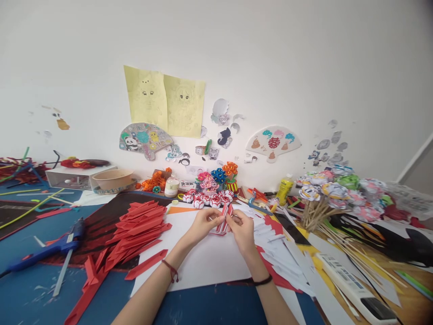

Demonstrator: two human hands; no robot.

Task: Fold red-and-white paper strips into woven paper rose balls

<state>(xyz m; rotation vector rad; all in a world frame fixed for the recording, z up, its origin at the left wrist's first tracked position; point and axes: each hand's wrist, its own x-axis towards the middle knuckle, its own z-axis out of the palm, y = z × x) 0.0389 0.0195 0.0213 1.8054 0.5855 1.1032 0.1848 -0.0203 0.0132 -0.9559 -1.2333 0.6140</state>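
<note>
Over a large white sheet of paper (189, 266), both hands pinch one piece of folded red and white paper strips (223, 216). My left hand (205, 224) grips it from the left with thumb and fingers closed. From the right, my right hand (241, 228) holds it the same way, and the fingers partly cover the folds. Just behind the hands sits a row of red and white folded paper flowers (203, 199). A heap of folded red paper strips (138, 228) lies to the left, and many white paper strips (277, 248) spread out to the right.
A blue glue gun (64, 243) lies at the left with a glue stick in it. At the right stand paper flowers on sticks (318, 203), beside a white power strip (355, 289). A bowl (113, 179) and a yellow bottle (284, 189) are near the wall.
</note>
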